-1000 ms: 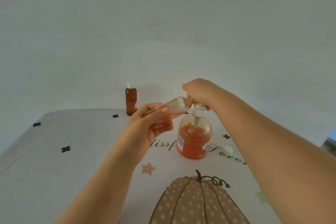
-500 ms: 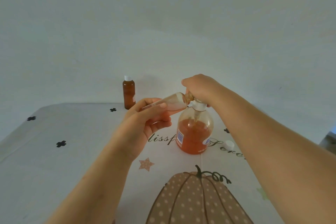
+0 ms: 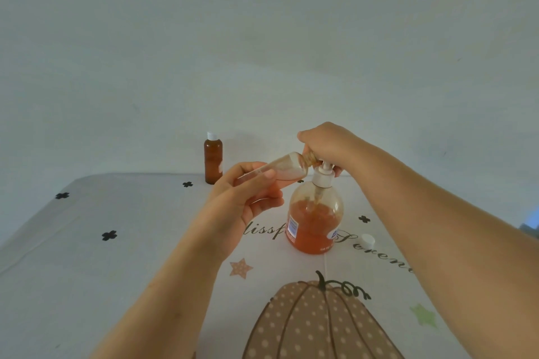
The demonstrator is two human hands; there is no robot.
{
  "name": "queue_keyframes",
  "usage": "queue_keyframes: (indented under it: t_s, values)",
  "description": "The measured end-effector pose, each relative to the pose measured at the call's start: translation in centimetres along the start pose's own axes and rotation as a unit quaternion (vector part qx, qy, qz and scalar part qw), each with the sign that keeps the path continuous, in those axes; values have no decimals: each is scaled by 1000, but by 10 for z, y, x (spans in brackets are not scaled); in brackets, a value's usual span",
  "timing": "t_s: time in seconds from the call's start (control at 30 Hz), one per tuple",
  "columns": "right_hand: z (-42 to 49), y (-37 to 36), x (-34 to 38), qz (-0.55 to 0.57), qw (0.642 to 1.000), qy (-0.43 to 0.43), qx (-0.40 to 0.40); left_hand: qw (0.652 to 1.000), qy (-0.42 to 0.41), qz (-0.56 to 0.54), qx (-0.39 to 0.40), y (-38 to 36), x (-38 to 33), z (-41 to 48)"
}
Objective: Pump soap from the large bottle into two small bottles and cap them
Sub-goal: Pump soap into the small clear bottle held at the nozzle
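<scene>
The large clear pump bottle (image 3: 315, 221), about half full of orange soap, stands mid-table. My right hand (image 3: 326, 146) curls over its white pump head from above and hides the spout. My left hand (image 3: 248, 198) holds a small uncapped bottle (image 3: 284, 169) tilted almost level, its neck up under my right hand at the spout. A second small amber bottle (image 3: 213, 162) with a white cap stands upright at the table's far edge. One loose white cap (image 3: 367, 241) lies to the right of the large bottle.
The table (image 3: 116, 242) wears a pale cloth printed with black clovers, stars, script lettering and a large dotted pumpkin (image 3: 318, 323) near the front edge. A plain white wall rises behind it.
The pump head has come back up a little after being pressed lower half a second ago. Both hands keep their hold, and the view has shifted slightly.
</scene>
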State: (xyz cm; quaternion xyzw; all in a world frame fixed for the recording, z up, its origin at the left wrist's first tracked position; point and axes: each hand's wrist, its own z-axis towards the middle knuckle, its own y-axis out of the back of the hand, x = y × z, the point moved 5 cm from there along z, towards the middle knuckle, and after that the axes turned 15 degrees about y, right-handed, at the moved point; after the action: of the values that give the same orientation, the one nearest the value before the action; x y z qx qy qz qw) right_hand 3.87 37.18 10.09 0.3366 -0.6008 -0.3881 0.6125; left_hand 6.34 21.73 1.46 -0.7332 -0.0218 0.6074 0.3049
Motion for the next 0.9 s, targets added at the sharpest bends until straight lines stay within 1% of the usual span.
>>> queue_keyframes:
  t_s: [0.13, 0.27, 0.43, 0.5, 0.7, 0.8, 0.9]
  values:
    - [3, 6, -2, -17, 1000, -14, -14, 1000, -5, -2, 9, -1, 0, -1]
    - [-2, 1, 4, -51, 998, -6, 26, 1000, -2, -4, 4, 0, 1, 0]
    - [-3, -1, 5, -25, 998, 56, 3, 1000, 12, -13, -5, 3, 3, 2]
    - [-3, -1, 4, -42, 997, 65, -4, 1000, 18, -15, -2, 3, 4, 3]
    - [5, -10, 0, -95, 994, 42, 29, 1000, 25, 0, -11, 7, 8, 10]
    - [4, -12, -3, -81, 995, 44, 29, 999, 34, 10, -12, 9, 10, 13]
    - [4, -11, -4, -77, 994, 69, 20, 999, 30, 10, -14, 10, 9, 13]
